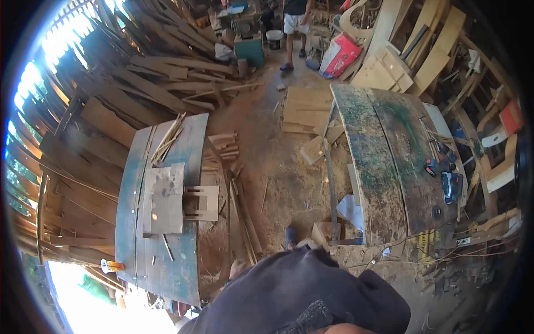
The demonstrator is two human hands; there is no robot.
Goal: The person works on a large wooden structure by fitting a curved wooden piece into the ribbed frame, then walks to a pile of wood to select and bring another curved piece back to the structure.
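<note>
My left hand [238,269] shows small and blurred beside my dark shirt, low in the head view. Its fingers are too smeared to tell whether they hold anything. It is nearest to the long wooden strips [245,222] on the floor and to the right edge of the blue-green worktable [192,261]. On that table lie a flat stained board [164,200], a pale board with cut-out slots [208,203] jutting past the edge, and a bundle of thin sticks [168,139]. My right hand does not show; my body hides that side.
A worn green-stained table [384,161] on the right carries a cordless power tool [451,186] and cables. Lumber [161,83] is stacked along the left wall. Boards [308,108] lie on the floor ahead. Another person [295,25] stands at the far end near a red-and-white sack [340,55].
</note>
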